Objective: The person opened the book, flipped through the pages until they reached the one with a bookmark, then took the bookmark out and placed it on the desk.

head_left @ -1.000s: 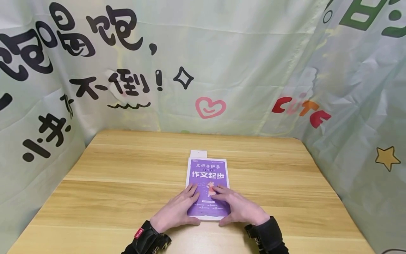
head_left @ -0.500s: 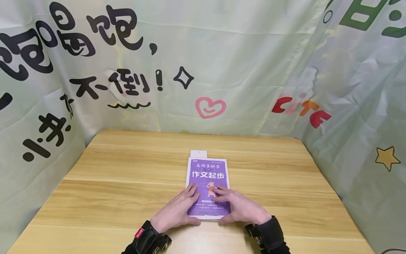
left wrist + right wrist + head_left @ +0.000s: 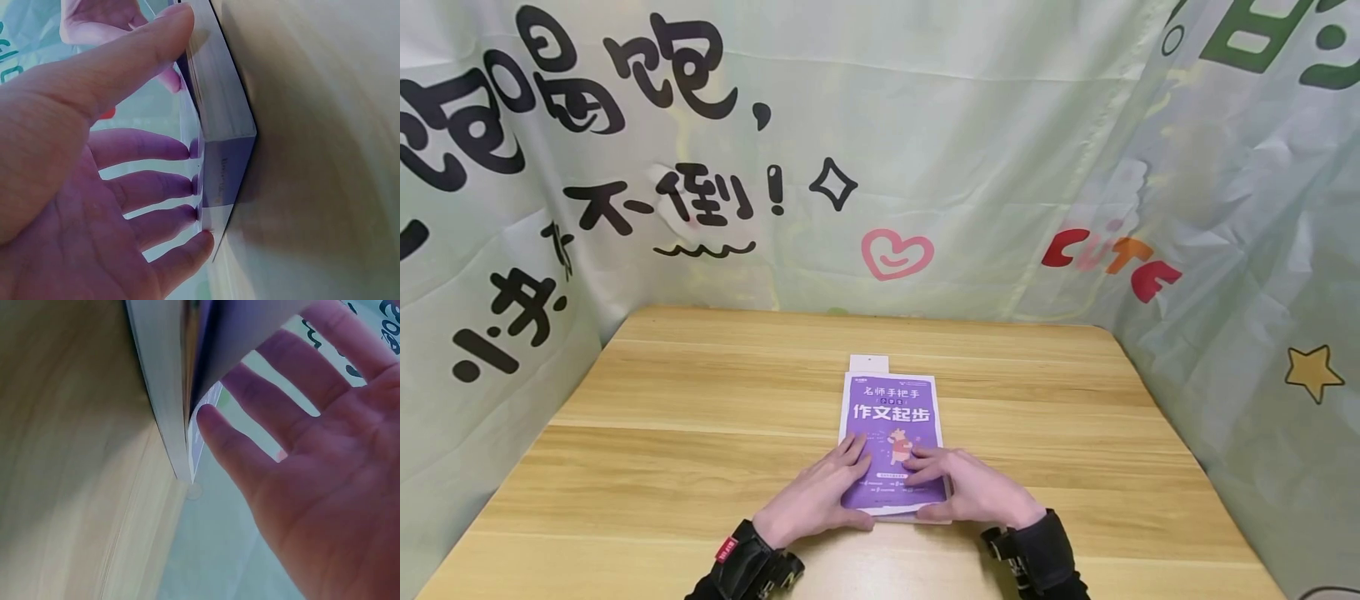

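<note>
A thick paperback book (image 3: 891,408) with a purple cover and white Chinese lettering lies on the wooden table. My left hand (image 3: 820,492) rests on its left side, fingers fairly straight on the cover and thumb by the near page edge. At the near right corner, my right hand (image 3: 973,487) holds the front cover between thumb and fingers, the thumb low at the edge. That corner is bent up a little, baring pages beneath. In the right wrist view the raised cover (image 3: 250,337) curves away from the page block (image 3: 159,375); the right thumb is hidden there.
A small white card or tab (image 3: 869,363) sticks out past the book's far edge. The wooden table (image 3: 700,375) extends around the book. A printed cloth (image 3: 985,150) hangs behind and at both sides. A dark cable (image 3: 1330,592) shows at bottom right.
The cover's near right corner has lifted off the pages, with my right hand shifting slightly right. My left hand and the book have stayed put.
</note>
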The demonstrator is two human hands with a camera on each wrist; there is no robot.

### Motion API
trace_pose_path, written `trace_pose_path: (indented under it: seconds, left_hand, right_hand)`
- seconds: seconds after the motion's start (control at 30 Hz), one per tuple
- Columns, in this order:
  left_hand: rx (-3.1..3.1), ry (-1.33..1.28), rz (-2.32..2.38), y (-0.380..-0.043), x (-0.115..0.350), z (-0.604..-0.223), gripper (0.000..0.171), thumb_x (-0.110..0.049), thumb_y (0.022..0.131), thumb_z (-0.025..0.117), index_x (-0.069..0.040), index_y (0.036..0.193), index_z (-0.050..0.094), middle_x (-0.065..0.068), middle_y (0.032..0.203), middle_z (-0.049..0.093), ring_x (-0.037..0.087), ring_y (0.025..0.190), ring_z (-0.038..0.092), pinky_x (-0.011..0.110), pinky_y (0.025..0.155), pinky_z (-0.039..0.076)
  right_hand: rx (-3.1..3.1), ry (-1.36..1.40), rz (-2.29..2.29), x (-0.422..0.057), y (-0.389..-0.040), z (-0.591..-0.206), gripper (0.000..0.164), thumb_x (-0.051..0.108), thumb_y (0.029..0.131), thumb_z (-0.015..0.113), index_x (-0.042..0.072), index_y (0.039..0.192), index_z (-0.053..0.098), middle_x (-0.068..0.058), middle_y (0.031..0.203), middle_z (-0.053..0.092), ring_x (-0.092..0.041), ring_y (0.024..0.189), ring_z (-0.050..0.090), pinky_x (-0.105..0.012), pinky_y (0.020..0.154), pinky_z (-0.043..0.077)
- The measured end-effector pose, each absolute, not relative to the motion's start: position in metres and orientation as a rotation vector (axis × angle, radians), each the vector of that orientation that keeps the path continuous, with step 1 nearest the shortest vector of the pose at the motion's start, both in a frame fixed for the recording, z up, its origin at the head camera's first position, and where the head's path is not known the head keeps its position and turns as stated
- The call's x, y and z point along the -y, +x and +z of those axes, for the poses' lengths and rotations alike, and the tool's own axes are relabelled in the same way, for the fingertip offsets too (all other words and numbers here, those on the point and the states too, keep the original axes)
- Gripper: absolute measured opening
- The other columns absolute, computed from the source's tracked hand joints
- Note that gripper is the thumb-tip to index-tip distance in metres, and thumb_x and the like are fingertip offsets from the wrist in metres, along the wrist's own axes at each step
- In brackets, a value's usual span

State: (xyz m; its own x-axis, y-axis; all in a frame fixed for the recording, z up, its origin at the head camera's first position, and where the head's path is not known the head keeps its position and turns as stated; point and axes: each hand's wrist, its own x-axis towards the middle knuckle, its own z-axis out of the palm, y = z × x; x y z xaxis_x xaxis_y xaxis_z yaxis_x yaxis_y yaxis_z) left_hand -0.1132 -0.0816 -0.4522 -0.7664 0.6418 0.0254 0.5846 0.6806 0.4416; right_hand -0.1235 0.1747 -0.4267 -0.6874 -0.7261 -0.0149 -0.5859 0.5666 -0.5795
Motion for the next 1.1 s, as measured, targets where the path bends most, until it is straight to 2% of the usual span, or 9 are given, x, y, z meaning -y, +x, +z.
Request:
trace_pose_path:
  seconds: [0.23, 0.4, 0.63, 0.7, 0.77, 0.83, 0.9, 1.0, 1.1]
  left_hand:
    - [-2.729, 0.978, 0.667, -0.113, 0.083, -0.450, 0.084, -0.049, 0.077, 0.070, 0.005, 0.138, 0.047, 0.028, 0.150, 0.026, 0.041, 0.138, 0.020, 0.060, 0.108, 0.029]
    - [-2.743, 0.959, 0.675, -0.112, 0.083, -0.447, 0.076, -0.045, 0.077, 0.072, 0.001, 0.135, 0.052, 0.022, 0.147, 0.037, 0.040, 0.136, 0.027, 0.063, 0.105, 0.032]
    - [-2.764, 1.004, 0.672, -0.110, 0.081, -0.442, 0.061, -0.033, 0.080, 0.072, -0.003, 0.131, 0.058, 0.019, 0.137, 0.052, 0.038, 0.127, 0.043, 0.058, 0.101, 0.040]
    - [-2.776, 1.046, 0.693, -0.110, 0.080, -0.440, 0.054, -0.028, 0.081, 0.071, -0.003, 0.128, 0.061, 0.019, 0.132, 0.057, 0.030, 0.111, 0.060, 0.048, 0.091, 0.053]
    - [-2.786, 1.089, 0.746, -0.111, 0.078, -0.440, 0.045, -0.024, 0.082, 0.069, -0.004, 0.122, 0.066, 0.016, 0.122, 0.065, 0.016, 0.081, 0.068, 0.031, 0.071, 0.060]
    - [-2.791, 1.126, 0.821, -0.111, 0.077, -0.439, 0.035, -0.019, 0.082, 0.068, -0.005, 0.115, 0.070, 0.008, 0.104, 0.072, 0.003, 0.055, 0.058, 0.017, 0.050, 0.053]
    - [-2.788, 1.151, 0.908, -0.111, 0.076, -0.439, 0.026, -0.016, 0.083, 0.067, -0.008, 0.106, 0.074, 0.001, 0.092, 0.073, -0.004, 0.045, 0.045, 0.011, 0.038, 0.041]
    - [-2.821, 1.170, 0.985, -0.111, 0.074, -0.439, 0.017, -0.014, 0.084, 0.066, -0.012, 0.098, 0.076, -0.003, 0.084, 0.072, -0.006, 0.048, 0.043, 0.008, 0.040, 0.038]
    - [-2.862, 1.165, 1.039, -0.110, 0.072, -0.438, 0.021, -0.014, 0.085, 0.066, -0.011, 0.103, 0.075, 0.000, 0.088, 0.073, -0.006, 0.047, 0.041, 0.008, 0.039, 0.037]
  right_hand:
    - [-2.547, -1.156, -0.926, -0.177, -0.125, -0.426, 0.024, 0.020, 0.083, 0.072, 0.010, 0.104, 0.075, -0.016, 0.123, 0.064, -0.037, 0.119, 0.052, -0.066, 0.101, 0.035]
    - [-2.603, -1.274, -0.985, -0.176, -0.128, -0.428, 0.018, 0.016, 0.083, 0.071, 0.008, 0.099, 0.075, -0.005, 0.102, 0.074, -0.015, 0.098, 0.064, -0.061, 0.100, 0.039]
    - [-2.812, -1.458, -1.134, -0.175, -0.131, -0.429, 0.024, 0.010, 0.073, 0.078, 0.005, 0.096, 0.075, 0.002, 0.083, 0.074, -0.007, 0.075, 0.060, -0.043, 0.074, 0.054]
    - [-2.866, -1.517, -1.194, -0.174, -0.132, -0.428, 0.026, 0.006, 0.069, 0.079, 0.004, 0.094, 0.075, 0.001, 0.081, 0.073, -0.008, 0.075, 0.060, -0.039, 0.069, 0.055]
    - [-2.917, -1.581, -1.244, -0.173, -0.134, -0.427, 0.028, 0.002, 0.065, 0.080, 0.003, 0.092, 0.075, -0.002, 0.081, 0.073, -0.010, 0.077, 0.061, -0.039, 0.069, 0.056]
    - [-2.964, -1.638, -1.290, -0.172, -0.135, -0.426, 0.030, -0.001, 0.062, 0.080, 0.002, 0.091, 0.075, -0.004, 0.082, 0.073, -0.014, 0.078, 0.061, -0.039, 0.068, 0.056]
    - [-3.006, -1.681, -1.348, -0.170, -0.137, -0.425, 0.031, -0.003, 0.061, 0.079, 0.000, 0.092, 0.074, -0.007, 0.084, 0.073, -0.017, 0.080, 0.060, -0.037, 0.067, 0.056]
    - [-3.072, -1.706, -1.432, -0.168, -0.138, -0.426, 0.036, -0.005, 0.061, 0.077, -0.004, 0.096, 0.072, -0.010, 0.087, 0.073, -0.019, 0.079, 0.061, -0.034, 0.068, 0.056]
    - [-3.118, -1.669, -1.533, -0.164, -0.138, -0.430, 0.039, -0.009, 0.060, 0.077, -0.008, 0.098, 0.070, -0.015, 0.090, 0.073, -0.022, 0.079, 0.065, -0.030, 0.071, 0.059]
